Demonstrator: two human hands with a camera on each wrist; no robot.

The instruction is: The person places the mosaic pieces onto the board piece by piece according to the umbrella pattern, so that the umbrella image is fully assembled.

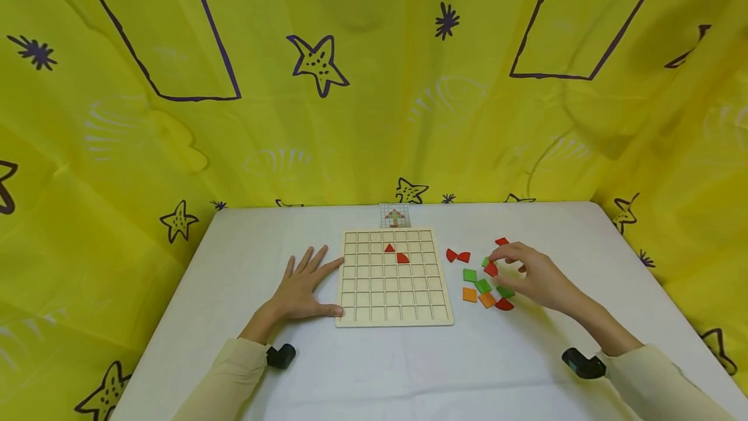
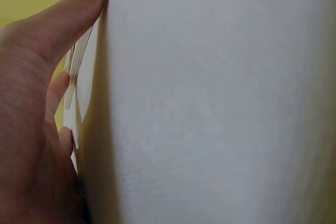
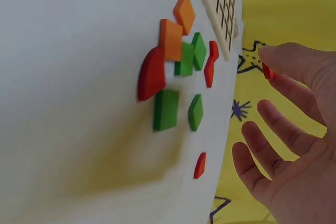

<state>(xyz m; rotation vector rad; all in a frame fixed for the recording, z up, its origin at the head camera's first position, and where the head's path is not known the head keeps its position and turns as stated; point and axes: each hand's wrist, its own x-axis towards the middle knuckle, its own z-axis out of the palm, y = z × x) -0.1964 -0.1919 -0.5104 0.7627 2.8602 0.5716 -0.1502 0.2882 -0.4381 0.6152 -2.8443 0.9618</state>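
My left hand [image 1: 300,291] lies spread on the table, with thumb and index fingertip touching the left edge of a wooden grid board [image 1: 376,284]. In the left wrist view the thumb [image 2: 68,14] presses the board's edge. Over the loose pieces on the right, my right hand [image 1: 534,275] pinches a red piece [image 3: 268,71] between thumb and index finger, raised off the table. Its exact shape is mostly hidden by the fingers. A red triangle [image 1: 389,248] and a red quarter-circle piece [image 1: 402,258] sit in board cells.
Green squares [image 1: 470,275], orange squares [image 1: 469,294] and red curved pieces [image 1: 504,304] lie scattered right of the board. Behind the board is a small pattern card [image 1: 395,216]. A yellow printed curtain [image 1: 374,135] hangs around the white table [image 1: 374,369].
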